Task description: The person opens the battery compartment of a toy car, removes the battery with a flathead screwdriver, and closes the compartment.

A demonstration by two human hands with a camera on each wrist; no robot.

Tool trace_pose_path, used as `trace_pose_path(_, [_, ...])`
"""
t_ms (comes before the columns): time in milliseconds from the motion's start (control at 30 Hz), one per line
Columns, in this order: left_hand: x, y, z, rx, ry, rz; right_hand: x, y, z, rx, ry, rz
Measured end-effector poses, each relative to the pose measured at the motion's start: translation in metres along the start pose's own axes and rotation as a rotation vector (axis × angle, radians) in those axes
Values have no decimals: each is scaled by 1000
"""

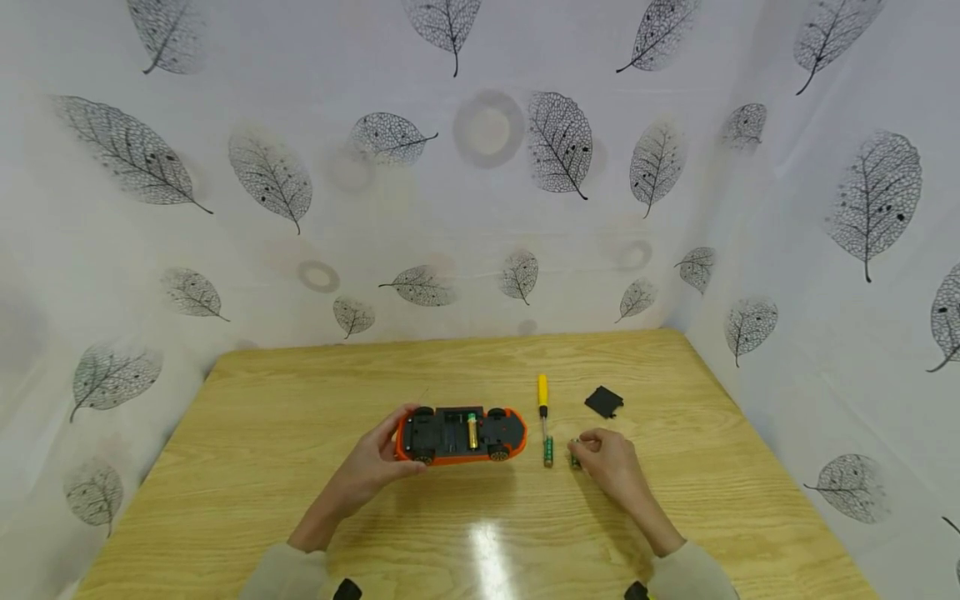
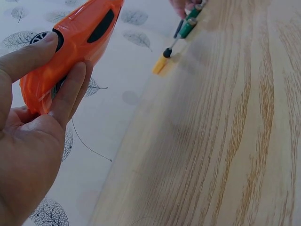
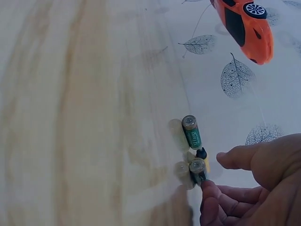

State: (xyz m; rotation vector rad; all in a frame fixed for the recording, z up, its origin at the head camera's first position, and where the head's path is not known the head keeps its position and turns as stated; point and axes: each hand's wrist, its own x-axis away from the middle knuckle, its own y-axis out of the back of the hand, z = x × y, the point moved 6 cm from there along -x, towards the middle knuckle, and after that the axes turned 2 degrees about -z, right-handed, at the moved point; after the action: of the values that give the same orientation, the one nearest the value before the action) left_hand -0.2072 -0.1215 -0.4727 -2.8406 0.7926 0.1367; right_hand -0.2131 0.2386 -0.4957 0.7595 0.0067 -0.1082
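My left hand (image 1: 366, 468) grips an orange toy car (image 2: 70, 59) by one end, its underside turned up in the head view. Within the uncovered battery compartment, a gold-and-green battery (image 1: 472, 432) lies at the right side. Over the table, my right hand (image 1: 617, 471) has its fingertips at a green battery (image 3: 198, 170). The right wrist view shows the thumb apart from that battery and the fingers bent beside it. Another green battery (image 1: 548, 452) lies just to the left, by the tip of a yellow-handled screwdriver (image 1: 542, 393).
A black compartment cover (image 1: 603, 402) lies beyond my right hand. The wooden table (image 1: 300, 392) meets a white leaf-printed sheet (image 1: 480, 208) at its back and sides. A thin wire-like line shows by the car in the left wrist view.
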Motion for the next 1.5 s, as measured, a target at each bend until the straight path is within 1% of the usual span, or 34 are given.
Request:
trace_pose_path(100, [0,-1,0,-1,0,4,0,4,5,-20,17,-23])
trace_pose_path(200, [0,-1,0,-7,5,2,-1,10,14,-35,70,-63])
trace_pose_path(267, [0,-1,0,-10,11,-4,-2,13,22,-42,118,-93])
trace_pose_path(400, [0,-1,0,-17,21,-15,-1,18,41,-68,242,-137])
trace_pose_path(567, [-1,-2,-1,-14,25,-20,0,18,64,-167,369,-137])
trace_pose_path(667, [-1,-2,0,-8,28,-21,1,16,77,-197,441,-134])
trace_pose_path(900, [-2,-3,1,-8,38,-11,3,11,105,-151,593,-138])
trace_pose_path(1033, [-3,-5,0,-11,31,0,5,5,119,-135,665,-115])
trace_pose_path(1167, [-3,-5,0,-16,23,6,6,-1,132,-153,711,-81])
trace_pose_path(1233, [-4,-5,0,-14,24,3,6,-5,137,-152,719,-66])
trace_pose_path(1500, [-5,-6,0,-19,34,-4,2,-20,146,-132,678,-11])
